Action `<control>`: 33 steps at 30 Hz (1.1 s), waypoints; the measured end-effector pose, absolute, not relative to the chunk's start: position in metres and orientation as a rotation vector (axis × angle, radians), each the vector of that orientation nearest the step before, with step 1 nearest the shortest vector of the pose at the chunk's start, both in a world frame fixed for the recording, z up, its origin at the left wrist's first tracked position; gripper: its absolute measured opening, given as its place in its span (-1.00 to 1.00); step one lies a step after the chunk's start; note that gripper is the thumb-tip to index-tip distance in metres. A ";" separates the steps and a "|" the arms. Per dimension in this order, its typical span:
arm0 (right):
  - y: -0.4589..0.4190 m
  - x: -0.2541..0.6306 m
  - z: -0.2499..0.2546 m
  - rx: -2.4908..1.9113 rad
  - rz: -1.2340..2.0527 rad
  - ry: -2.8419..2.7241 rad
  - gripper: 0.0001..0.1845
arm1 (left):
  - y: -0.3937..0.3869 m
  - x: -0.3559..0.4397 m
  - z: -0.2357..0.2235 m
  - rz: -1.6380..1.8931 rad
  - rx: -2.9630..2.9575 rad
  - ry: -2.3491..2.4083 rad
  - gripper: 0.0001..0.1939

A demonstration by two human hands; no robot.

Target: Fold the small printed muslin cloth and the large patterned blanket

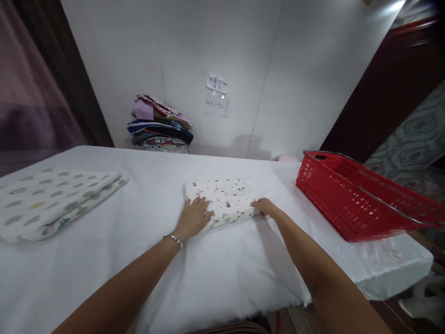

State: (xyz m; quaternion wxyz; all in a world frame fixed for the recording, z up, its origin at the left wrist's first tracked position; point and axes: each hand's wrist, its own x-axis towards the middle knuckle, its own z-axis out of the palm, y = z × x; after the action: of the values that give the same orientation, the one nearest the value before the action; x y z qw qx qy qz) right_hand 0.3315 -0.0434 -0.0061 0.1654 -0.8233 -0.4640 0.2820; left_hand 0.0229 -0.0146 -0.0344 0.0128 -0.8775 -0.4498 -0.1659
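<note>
A folded white cloth with small printed figures (222,197) lies on the white-covered table (208,273). My left hand (193,218) rests flat on the cloth's near left corner with its fingers spread. A thin bracelet sits on that wrist. My right hand (264,206) touches the cloth's near right corner, with its fingers curled at the edge of the fold.
A red plastic basket (361,199) with metal handles stands at the table's right end. A larger folded cloth with grey spots (52,199) lies at the left. A stack of folded colourful clothes (160,125) sits against the white wall, beside two paper notes (216,95).
</note>
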 end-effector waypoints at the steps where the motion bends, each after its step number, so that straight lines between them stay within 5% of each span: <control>1: -0.043 0.331 -0.005 -2.341 0.833 -1.291 -0.72 | -0.015 0.023 -0.035 -0.523 -2.730 -1.396 -0.52; 10: -0.051 0.331 -0.004 -2.106 1.000 -1.130 -0.78 | -0.012 0.023 -0.035 -0.512 -2.756 -1.401 -0.53; 21: -0.057 0.326 -0.017 -2.199 0.790 -1.256 -0.81 | -0.019 0.024 -0.030 -0.493 -2.810 -1.440 -0.56; 33: -0.019 0.297 -0.007 -2.012 0.221 -1.881 -0.47 | 0.014 0.037 -0.025 -0.454 -2.646 -1.870 -0.31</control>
State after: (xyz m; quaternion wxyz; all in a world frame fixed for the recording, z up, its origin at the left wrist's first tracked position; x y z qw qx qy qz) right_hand 0.2969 -0.0188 -0.0068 0.1881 -0.7150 -0.6687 0.0786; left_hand 0.0367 0.0139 -0.0246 -0.0651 -0.8070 -0.5704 -0.1383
